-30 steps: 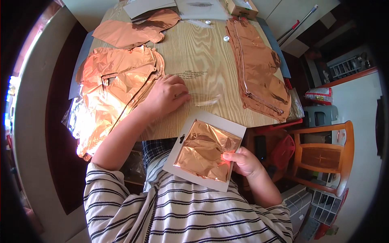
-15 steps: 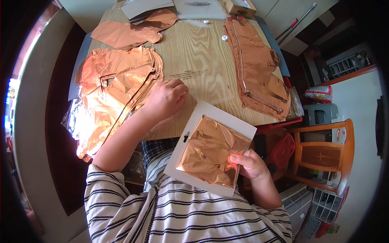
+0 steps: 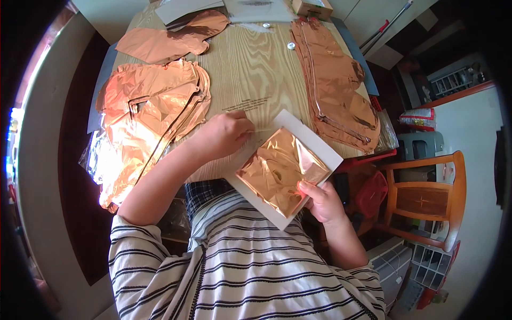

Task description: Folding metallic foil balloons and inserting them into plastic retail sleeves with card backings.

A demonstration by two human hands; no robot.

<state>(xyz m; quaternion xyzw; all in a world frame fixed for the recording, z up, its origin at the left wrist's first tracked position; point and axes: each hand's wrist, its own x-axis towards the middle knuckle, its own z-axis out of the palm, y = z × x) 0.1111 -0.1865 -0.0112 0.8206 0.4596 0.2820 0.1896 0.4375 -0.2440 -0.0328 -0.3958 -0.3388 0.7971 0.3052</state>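
Observation:
My right hand (image 3: 324, 202) grips a white backing card (image 3: 324, 146) by its near right edge. A folded copper-coloured foil balloon (image 3: 282, 169) lies flat on that card, with my thumb pressing on its corner. Card and balloon are tilted above the table's front edge. My left hand (image 3: 233, 130) is closed, thumb and fingers pinched on a clear plastic bag (image 3: 250, 109) with small dark print. The bag is so transparent that its outline is hard to follow over the wood. The card's far left corner is close to my left fingers.
Copper foil balloons (image 3: 154, 96) are piled on the left of the wood-grain table (image 3: 256, 58), and another stack (image 3: 336, 80) lies on the right. White cards (image 3: 186, 10) and a cardboard box (image 3: 313, 9) sit at the back. A wooden chair (image 3: 424, 200) stands at the right.
My right hand has lifted the card with the foil balloon away from my body and turned it. My left hand has shifted slightly right and nearer, drawing the clear bag with it.

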